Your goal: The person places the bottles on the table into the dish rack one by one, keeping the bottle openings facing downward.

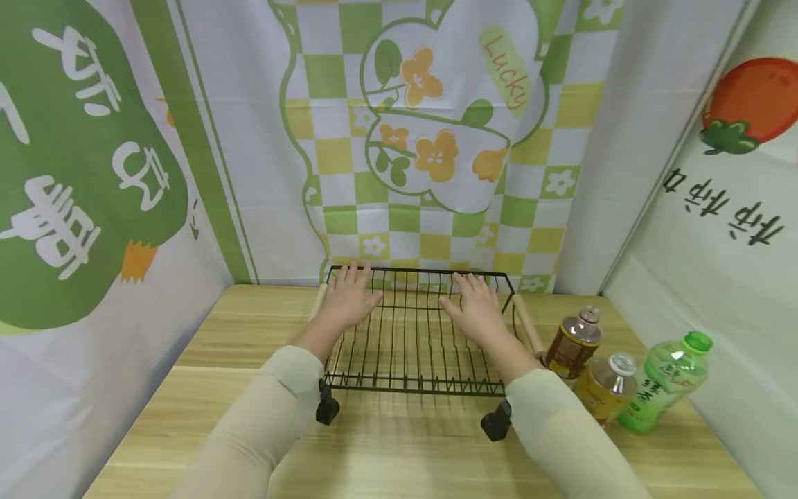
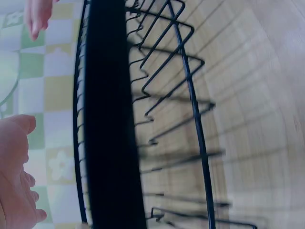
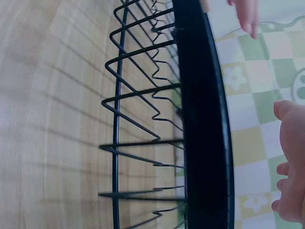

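A black wire dish rack (image 1: 405,383) with a wooden handle (image 1: 528,322) at each side stands on the wood-grain table. Its two front corners have black feet (image 1: 496,421). My left hand (image 1: 346,299) is over the rack's left part, fingers spread and pointing at the back rail. Over the right part my right hand (image 1: 476,308) is held the same way, palm down with the fingers extended. Neither hand grips anything. In each wrist view the rack's thick black front bar (image 2: 114,114) crosses the picture, with the hand beyond it.
Right of the rack stand three bottles: one with a brown label (image 1: 570,346), one with amber contents (image 1: 605,391) and a green tea bottle (image 1: 663,384). The right sleeve partly covers the amber one. Printed cloth (image 1: 436,235) hangs behind the table and at both sides.
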`<state>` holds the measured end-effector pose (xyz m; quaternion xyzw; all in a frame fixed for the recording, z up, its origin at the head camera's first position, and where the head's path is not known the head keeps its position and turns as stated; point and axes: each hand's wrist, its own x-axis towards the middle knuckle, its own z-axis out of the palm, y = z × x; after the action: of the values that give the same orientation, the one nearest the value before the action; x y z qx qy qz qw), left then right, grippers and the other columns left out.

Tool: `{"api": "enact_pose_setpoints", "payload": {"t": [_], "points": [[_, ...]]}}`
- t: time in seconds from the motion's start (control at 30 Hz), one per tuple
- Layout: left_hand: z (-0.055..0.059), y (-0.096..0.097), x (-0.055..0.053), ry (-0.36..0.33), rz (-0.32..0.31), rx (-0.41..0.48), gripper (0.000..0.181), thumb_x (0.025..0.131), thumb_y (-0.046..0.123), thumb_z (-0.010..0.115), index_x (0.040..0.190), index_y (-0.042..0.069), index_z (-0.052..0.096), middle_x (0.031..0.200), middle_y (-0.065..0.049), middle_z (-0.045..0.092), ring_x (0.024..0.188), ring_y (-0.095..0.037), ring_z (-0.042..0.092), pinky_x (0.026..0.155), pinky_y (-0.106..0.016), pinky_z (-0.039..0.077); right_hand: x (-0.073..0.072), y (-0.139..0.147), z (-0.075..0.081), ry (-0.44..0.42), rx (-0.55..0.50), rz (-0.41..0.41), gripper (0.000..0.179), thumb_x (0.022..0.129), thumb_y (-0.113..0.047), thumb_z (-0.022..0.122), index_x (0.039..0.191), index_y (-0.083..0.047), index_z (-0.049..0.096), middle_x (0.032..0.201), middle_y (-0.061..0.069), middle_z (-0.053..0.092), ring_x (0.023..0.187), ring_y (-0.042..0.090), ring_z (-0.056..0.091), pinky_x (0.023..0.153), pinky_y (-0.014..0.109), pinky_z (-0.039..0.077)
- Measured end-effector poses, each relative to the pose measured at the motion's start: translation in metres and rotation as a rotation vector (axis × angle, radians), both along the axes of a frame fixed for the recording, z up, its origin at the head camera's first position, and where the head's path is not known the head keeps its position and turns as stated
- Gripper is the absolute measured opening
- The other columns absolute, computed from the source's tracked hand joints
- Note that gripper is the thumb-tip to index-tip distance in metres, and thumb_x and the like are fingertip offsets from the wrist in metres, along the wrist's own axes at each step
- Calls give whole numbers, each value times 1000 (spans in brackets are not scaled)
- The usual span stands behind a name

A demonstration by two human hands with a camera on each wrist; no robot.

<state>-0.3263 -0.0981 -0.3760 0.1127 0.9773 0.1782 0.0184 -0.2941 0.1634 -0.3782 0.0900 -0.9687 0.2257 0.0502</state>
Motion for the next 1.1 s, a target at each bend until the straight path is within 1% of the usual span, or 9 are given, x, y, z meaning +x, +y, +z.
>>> {"api": "enact_pose_setpoints", "payload": {"t": [0.2, 0.37, 0.47, 0.57, 0.7, 0.83, 0.9, 1.0, 1.1], "points": [[0, -37, 9, 6, 10, 201, 75, 104, 44, 40, 158, 7, 4, 164, -21, -1, 152, -39, -4, 122, -57, 7, 18, 21, 6, 4, -147, 23, 74, 101, -46, 49, 157, -10, 17, 162, 22, 19, 149, 44, 14, 117, 64, 18], [-2, -62, 21, -38, 39, 399, 78, 103, 42, 44, 159, 9, -1, 165, -18, -2, 152, -38, -1, 121, -58, 8, 34, 37, 9, -2, -220, -6, 79, 99, -50, 51, 158, -13, 15, 161, 21, 21, 145, 44, 23, 113, 65, 26], [-5, -73, 27, -64, 55, 472, 79, 103, 41, 45, 159, 12, -2, 165, -17, -3, 152, -40, 2, 121, -60, 11, 43, 47, 10, -10, -268, -25, 81, 98, -51, 51, 159, -15, 12, 161, 23, 19, 145, 46, 22, 111, 68, 27], [-11, -79, 31, -82, 74, 513, 78, 103, 38, 46, 159, 12, -3, 165, -17, -1, 151, -41, 4, 120, -61, 11, 54, 56, 12, -30, -327, -33, 85, 97, -54, 52, 159, -16, 8, 163, 21, 14, 147, 45, 19, 111, 69, 26], [-23, -85, 33, -90, 101, 549, 77, 103, 31, 46, 159, 11, -1, 165, -19, 4, 150, -44, 10, 119, -62, 15, 69, 69, 15, -30, -348, -64, 90, 94, -57, 55, 159, -18, 6, 164, 19, 15, 147, 47, 19, 108, 72, 25], [-35, -87, 34, -131, 162, 627, 75, 102, 27, 48, 159, 12, 1, 164, -20, 8, 144, -47, 26, 113, -62, 31, 84, 79, 17, 23, -351, -90, 90, 93, -54, 59, 159, -17, 10, 161, 23, 20, 143, 51, 23, 105, 75, 26], [-40, -88, 35, -155, 190, 675, 75, 102, 27, 48, 159, 13, 2, 164, -21, 8, 143, -47, 28, 111, -62, 34, 90, 81, 18, 55, -355, -98, 89, 93, -52, 60, 159, -15, 12, 160, 24, 21, 141, 51, 26, 105, 73, 28], [-46, -88, 35, -179, 200, 736, 74, 102, 26, 48, 159, 12, 2, 163, -24, 9, 146, -46, 23, 113, -62, 31, 99, 83, 19, 104, -363, -100, 87, 94, -46, 61, 158, -11, 15, 158, 27, 25, 133, 52, 37, 99, 69, 40], [-50, -86, 36, -181, 183, 777, 73, 103, 25, 47, 158, 7, 3, 162, -26, 12, 148, -43, 18, 117, -60, 24, 107, 87, 18, 114, -387, -109, 85, 95, -42, 62, 158, -10, 15, 158, 27, 25, 133, 52, 36, 97, 69, 41]]}}
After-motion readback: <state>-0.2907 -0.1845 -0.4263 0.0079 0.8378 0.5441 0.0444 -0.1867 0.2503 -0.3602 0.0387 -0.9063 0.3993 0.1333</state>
